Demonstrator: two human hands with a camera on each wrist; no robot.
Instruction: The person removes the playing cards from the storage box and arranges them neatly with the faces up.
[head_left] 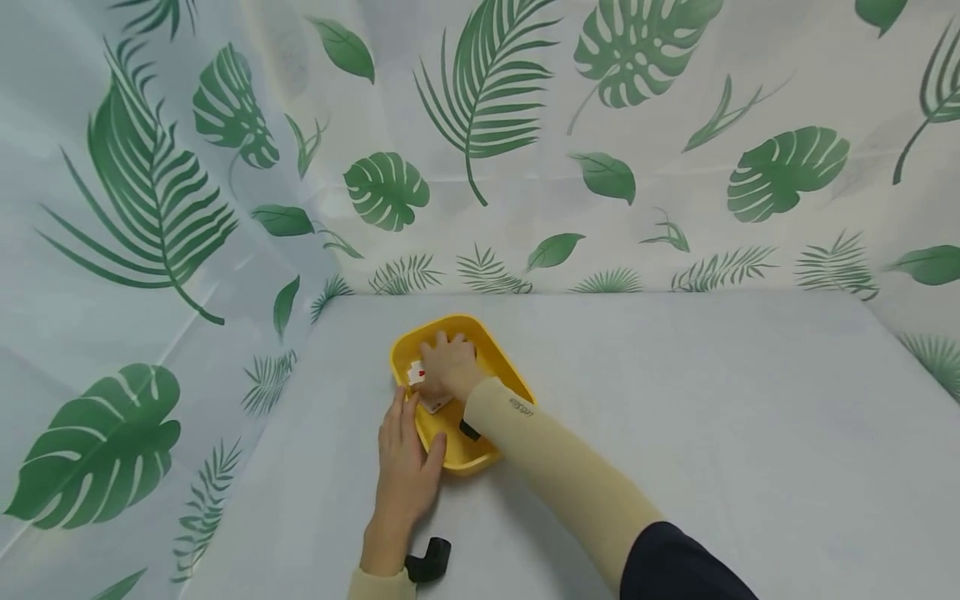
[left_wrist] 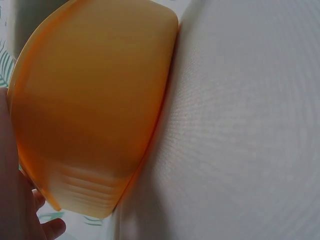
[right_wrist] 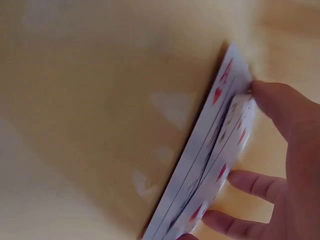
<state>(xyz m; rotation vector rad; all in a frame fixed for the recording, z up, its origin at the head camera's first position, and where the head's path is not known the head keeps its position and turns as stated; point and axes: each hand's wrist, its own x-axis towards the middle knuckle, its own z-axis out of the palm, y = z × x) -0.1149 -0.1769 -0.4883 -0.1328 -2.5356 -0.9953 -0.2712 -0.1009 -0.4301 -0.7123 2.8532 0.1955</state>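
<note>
A yellow plastic tray (head_left: 483,455) sits on the white-covered table. My right hand (head_left: 448,367) reaches down into it and grips a small stack of playing cards (head_left: 417,374) with red pips. The right wrist view shows the cards (right_wrist: 210,165) edge-on against the tray floor (right_wrist: 100,110), with my thumb and fingers (right_wrist: 280,110) curled round them. My left hand (head_left: 407,463) lies flat on the table against the tray's near left rim, fingers straight, thumb touching the rim. The left wrist view shows the tray's outer wall (left_wrist: 95,105) and part of my palm (left_wrist: 20,210).
A white cloth (head_left: 712,417) covers the table. Leaf-printed curtains (head_left: 480,150) close in the back and both sides. A black wrist-camera mount (head_left: 429,560) shows by my left wrist.
</note>
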